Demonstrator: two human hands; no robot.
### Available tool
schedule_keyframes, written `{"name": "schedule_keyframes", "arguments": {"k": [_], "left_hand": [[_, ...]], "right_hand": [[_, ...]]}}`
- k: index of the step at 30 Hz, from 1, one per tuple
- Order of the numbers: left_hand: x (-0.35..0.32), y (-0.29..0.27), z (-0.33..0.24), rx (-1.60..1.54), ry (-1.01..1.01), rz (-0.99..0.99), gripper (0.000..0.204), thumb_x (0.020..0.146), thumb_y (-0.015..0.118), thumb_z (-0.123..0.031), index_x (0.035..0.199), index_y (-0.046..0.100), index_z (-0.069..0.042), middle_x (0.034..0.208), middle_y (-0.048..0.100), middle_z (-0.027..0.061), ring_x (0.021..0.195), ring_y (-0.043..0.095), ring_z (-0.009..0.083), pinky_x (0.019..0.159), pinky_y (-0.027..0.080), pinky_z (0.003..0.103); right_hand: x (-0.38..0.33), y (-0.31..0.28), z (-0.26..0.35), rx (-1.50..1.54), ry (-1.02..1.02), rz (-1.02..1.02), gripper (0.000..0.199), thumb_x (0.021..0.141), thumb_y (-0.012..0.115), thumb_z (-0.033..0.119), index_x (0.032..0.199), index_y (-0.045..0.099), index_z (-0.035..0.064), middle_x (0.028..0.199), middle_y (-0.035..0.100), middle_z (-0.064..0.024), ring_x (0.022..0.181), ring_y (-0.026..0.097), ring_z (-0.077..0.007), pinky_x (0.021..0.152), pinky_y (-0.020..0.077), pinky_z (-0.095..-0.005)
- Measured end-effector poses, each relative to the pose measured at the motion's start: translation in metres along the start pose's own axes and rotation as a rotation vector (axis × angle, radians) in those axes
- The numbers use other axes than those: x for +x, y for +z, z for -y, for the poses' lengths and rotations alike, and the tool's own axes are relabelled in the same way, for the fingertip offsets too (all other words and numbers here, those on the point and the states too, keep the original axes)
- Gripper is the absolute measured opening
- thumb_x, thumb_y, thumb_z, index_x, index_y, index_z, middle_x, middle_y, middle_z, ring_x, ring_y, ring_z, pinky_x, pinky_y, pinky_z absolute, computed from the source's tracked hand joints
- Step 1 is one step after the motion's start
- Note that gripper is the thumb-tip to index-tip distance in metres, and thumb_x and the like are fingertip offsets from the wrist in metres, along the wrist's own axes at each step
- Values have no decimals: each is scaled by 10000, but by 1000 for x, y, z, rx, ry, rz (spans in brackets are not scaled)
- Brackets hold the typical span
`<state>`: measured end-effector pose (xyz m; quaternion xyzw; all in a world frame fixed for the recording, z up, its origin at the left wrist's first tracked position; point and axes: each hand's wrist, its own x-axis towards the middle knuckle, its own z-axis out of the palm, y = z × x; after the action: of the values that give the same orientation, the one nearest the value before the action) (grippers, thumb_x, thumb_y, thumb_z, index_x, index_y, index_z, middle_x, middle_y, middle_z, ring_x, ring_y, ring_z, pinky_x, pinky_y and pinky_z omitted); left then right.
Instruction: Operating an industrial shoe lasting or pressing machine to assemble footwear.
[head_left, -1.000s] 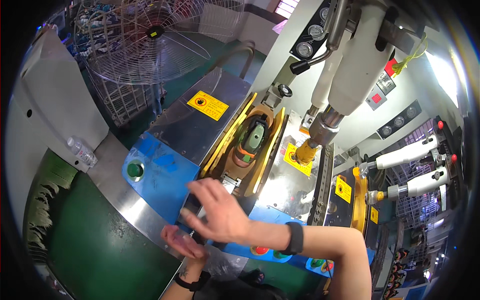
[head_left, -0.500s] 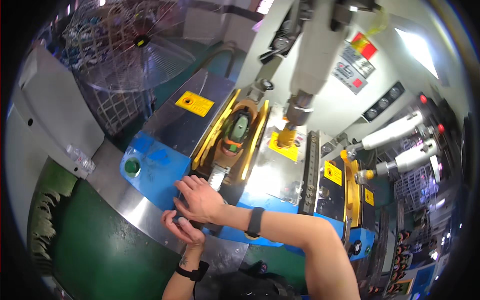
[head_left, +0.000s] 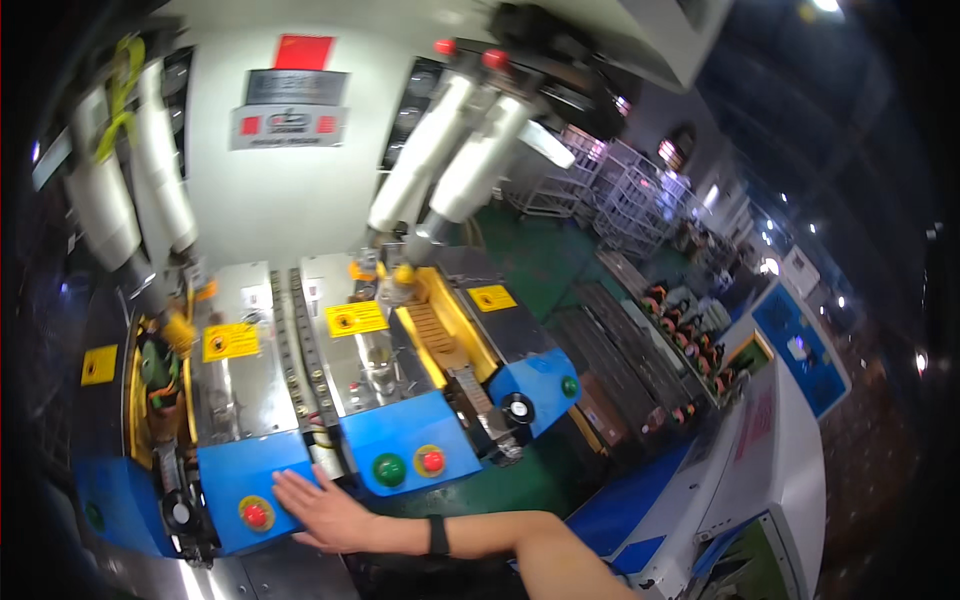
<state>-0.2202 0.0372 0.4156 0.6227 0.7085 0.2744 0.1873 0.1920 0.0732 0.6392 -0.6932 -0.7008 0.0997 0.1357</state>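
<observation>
My right hand point(head_left: 330, 517) reaches in from the lower edge, palm down with its fingers stretched out and nothing held. Its fingertips lie over the right end of a blue front panel point(head_left: 225, 480), just right of a red push button point(head_left: 256, 515). Whether the fingers touch the panel, I cannot tell. Behind the panel at the left, a dark green shoe with orange trim point(head_left: 158, 372) sits between the yellow side pads point(head_left: 138, 425) of a pressing machine. A yellow-tipped press arm point(head_left: 178, 332) stands over it. My left hand is out of view.
The right-hand station has yellow pads point(head_left: 470, 330) around a brown ridged block point(head_left: 432, 330). A green button point(head_left: 389, 470) and another red one point(head_left: 431, 461) sit on its blue panel. Farther right stand a rack of shoes point(head_left: 690, 335) and a white-and-blue machine point(head_left: 740, 450).
My view has swung right, bringing the second station to the middle. My right hand has moved from beside the shoe station to the panel by the red button. The left hand has left view.
</observation>
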Motion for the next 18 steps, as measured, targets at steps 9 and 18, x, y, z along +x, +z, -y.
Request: {"name": "schedule_keyframes", "arguments": {"k": [9,18], "left_hand": [[-37,10,-13,84,118,253,504,890,594,-251,1305,475,10,1256,543,231,1040,554,363,878,438,445],[-143,-20,-15,149,-11,519,617,832,657,-317,1333,469,-11,1283,532,239,1118,529,373,951,406,453]], "right_hand": [[-86,48,39,519,-135,-427,558,831,611,208,1307,434,-25,1185,578,-187,1045,576,-334,903,464,-398],[-179,80,66,863,-414,72,277,779,617,255,872,593,-5,812,610,-244,784,589,-442,668,472,-504]]}}
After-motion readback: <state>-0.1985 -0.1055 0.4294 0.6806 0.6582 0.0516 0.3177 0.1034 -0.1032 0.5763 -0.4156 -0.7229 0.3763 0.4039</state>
